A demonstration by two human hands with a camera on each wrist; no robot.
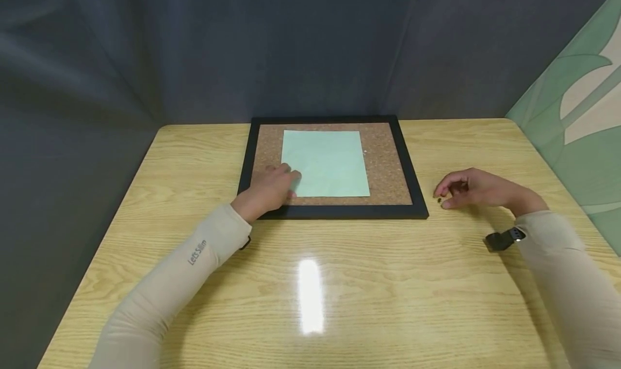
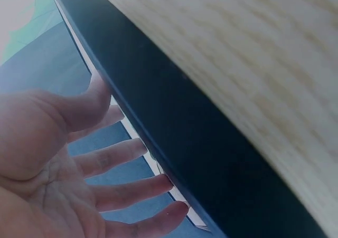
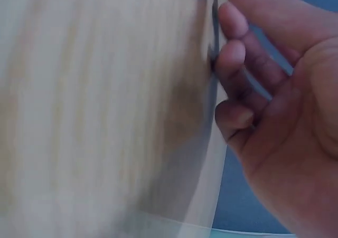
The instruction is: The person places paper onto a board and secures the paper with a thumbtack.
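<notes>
A pale green sheet of paper point(image 1: 326, 163) lies flat on a black-framed cork board point(image 1: 388, 169) at the far middle of the wooden table point(image 1: 310, 282). The left hand point(image 1: 269, 190) presses its lower-left corner, fingers straight. The right hand point(image 1: 473, 188) hovers over the table just right of the frame — loosely curled; whether it holds anything, I cannot tell.
</notes>
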